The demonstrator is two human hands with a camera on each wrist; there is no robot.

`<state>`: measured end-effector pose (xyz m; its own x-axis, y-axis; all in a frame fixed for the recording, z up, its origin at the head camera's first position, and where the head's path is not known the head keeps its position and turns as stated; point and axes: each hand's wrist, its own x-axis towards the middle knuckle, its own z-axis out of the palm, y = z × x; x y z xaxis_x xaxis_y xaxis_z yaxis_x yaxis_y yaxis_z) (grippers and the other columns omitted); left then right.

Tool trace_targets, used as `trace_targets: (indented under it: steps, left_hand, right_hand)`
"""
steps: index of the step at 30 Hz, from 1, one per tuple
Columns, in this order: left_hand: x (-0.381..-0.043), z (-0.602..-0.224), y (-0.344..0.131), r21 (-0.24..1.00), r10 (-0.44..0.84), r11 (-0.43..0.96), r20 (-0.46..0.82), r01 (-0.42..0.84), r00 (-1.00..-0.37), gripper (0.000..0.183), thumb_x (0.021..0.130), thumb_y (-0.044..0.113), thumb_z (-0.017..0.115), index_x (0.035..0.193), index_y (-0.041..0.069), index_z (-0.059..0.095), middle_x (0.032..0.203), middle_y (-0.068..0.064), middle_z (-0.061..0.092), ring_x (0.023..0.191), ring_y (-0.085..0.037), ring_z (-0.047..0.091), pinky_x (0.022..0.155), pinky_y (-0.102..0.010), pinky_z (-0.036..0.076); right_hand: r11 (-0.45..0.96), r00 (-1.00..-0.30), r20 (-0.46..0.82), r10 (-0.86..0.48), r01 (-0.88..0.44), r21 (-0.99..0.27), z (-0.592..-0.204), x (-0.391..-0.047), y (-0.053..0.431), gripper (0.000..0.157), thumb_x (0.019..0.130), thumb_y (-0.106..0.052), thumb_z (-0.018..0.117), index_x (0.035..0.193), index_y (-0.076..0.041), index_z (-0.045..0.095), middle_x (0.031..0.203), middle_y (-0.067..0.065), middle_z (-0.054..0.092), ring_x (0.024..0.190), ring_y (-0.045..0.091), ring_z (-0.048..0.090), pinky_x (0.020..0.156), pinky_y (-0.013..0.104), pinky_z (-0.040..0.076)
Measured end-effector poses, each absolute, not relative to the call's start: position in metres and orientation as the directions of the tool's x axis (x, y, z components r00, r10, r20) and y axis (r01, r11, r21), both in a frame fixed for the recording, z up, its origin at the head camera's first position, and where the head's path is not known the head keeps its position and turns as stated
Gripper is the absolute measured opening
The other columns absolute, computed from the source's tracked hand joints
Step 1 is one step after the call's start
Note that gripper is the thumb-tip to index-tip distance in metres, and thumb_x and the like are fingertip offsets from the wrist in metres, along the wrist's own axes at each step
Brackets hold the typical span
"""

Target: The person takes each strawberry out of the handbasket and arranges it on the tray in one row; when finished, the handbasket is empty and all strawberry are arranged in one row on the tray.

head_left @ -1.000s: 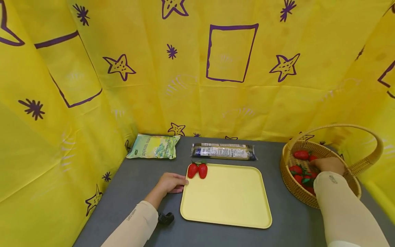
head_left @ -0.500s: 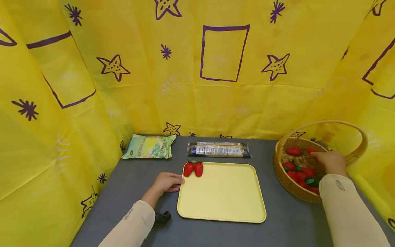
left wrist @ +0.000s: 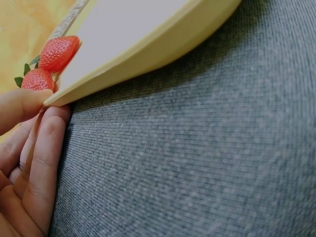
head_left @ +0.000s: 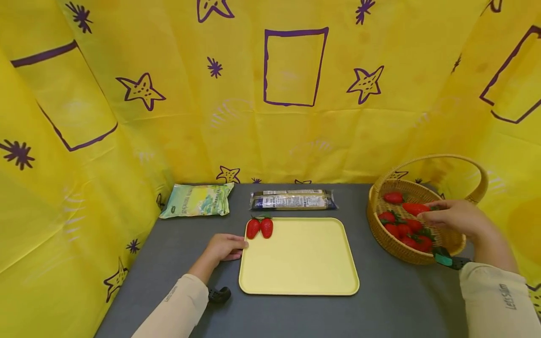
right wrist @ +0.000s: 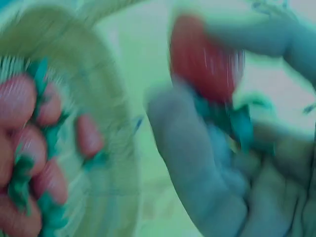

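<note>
My left hand pinches the left edge of a pale yellow tray, thumb above and fingers at the underside in the left wrist view. Two red strawberries lie side by side in the tray's far left corner, green leaves pointing away. On the right, my right hand holds a strawberry between thumb and fingers, over the wicker basket. Blurred in the right wrist view, this held strawberry has its leaves toward the palm. Several more strawberries lie inside the basket.
Behind the tray lies a clear-wrapped dark package with white labels. A green and yellow packet is at the back left. The basket's tall handle arches beside my right hand. Yellow patterned cloth encloses the grey table.
My right hand has come up from inside the basket with a strawberry in its fingers. My left hand stays at the tray edge. The head view has shifted slightly.
</note>
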<state>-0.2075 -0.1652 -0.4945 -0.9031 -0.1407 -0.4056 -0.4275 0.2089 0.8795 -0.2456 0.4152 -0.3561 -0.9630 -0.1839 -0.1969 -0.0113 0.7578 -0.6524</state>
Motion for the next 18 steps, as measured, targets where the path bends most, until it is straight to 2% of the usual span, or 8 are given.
trace_targets:
  steps: [2, 4, 6, 9, 14, 18]
  left_hand:
    - [-0.208, -0.495, -0.165, 0.880, -0.144, 0.212, -0.402, -0.425, -0.904, 0.034, 0.079, 0.015, 0.083, 0.107, -0.002, 0.073, 0.076, -0.008, 0.070, 0.061, -0.013, 0.066, 0.059, -0.027, 0.059]
    - [-0.208, -0.496, -0.166, 0.880, -0.149, 0.215, -0.399, -0.424, -0.905, 0.033, 0.079, 0.015, 0.083, 0.106, -0.002, 0.073, 0.076, -0.007, 0.070, 0.061, -0.013, 0.066, 0.059, -0.027, 0.059]
    - [-0.207, -0.496, -0.167, 0.878, -0.155, 0.214, -0.402, -0.428, -0.903, 0.032, 0.079, 0.016, 0.083, 0.105, -0.001, 0.074, 0.076, -0.007, 0.070, 0.062, -0.013, 0.066, 0.059, -0.027, 0.059]
    - [-0.207, -0.497, -0.168, 0.880, -0.153, 0.219, -0.395, -0.421, -0.906, 0.033, 0.080, 0.016, 0.083, 0.106, -0.001, 0.073, 0.077, -0.008, 0.070, 0.062, -0.013, 0.066, 0.059, -0.027, 0.059]
    - [-0.208, -0.496, -0.167, 0.882, -0.155, 0.210, -0.397, -0.422, -0.905, 0.034, 0.079, 0.016, 0.083, 0.107, -0.001, 0.073, 0.077, -0.007, 0.070, 0.062, -0.012, 0.066, 0.060, -0.027, 0.059]
    - [-0.208, -0.496, -0.164, 0.884, -0.158, 0.209, -0.392, -0.419, -0.906, 0.034, 0.079, 0.016, 0.084, 0.107, -0.001, 0.074, 0.077, -0.007, 0.070, 0.062, -0.012, 0.066, 0.060, -0.028, 0.059]
  right_hand:
    - [0.721, -0.923, -0.207, -0.324, -0.099, -0.686, -0.347, -0.240, 0.403, 0.063, 0.094, -0.031, 0.067, 0.137, 0.011, 0.046, 0.095, 0.008, 0.073, 0.088, 0.020, 0.068, 0.080, 0.040, 0.055]
    - [0.690, -0.881, -0.190, -0.432, -0.188, -0.699, -0.341, -0.238, 0.384, 0.059, 0.091, -0.026, 0.071, 0.135, 0.006, 0.051, 0.093, 0.006, 0.072, 0.084, 0.020, 0.066, 0.075, 0.033, 0.054]
    - [0.677, -0.843, -0.162, -0.514, -0.282, -0.680, -0.340, -0.241, 0.359, 0.052, 0.086, -0.027, 0.076, 0.130, -0.004, 0.061, 0.092, 0.002, 0.070, 0.080, 0.018, 0.063, 0.070, 0.028, 0.051]
    - [0.642, -0.775, -0.152, -0.613, -0.377, -0.667, -0.344, -0.251, 0.312, 0.047, 0.080, -0.026, 0.082, 0.123, -0.012, 0.068, 0.096, -0.001, 0.068, 0.079, 0.017, 0.060, 0.070, 0.030, 0.050]
    - [0.630, -0.670, -0.239, -0.703, -0.431, -0.645, -0.372, -0.283, 0.223, 0.043, 0.077, -0.020, 0.084, 0.118, -0.015, 0.071, 0.102, -0.004, 0.067, 0.087, 0.016, 0.061, 0.077, 0.034, 0.051]
    - [0.655, -0.630, -0.303, -0.715, -0.453, -0.605, -0.404, -0.310, 0.168, 0.040, 0.078, -0.015, 0.084, 0.116, -0.019, 0.071, 0.099, -0.007, 0.066, 0.087, 0.014, 0.060, 0.078, 0.032, 0.051]
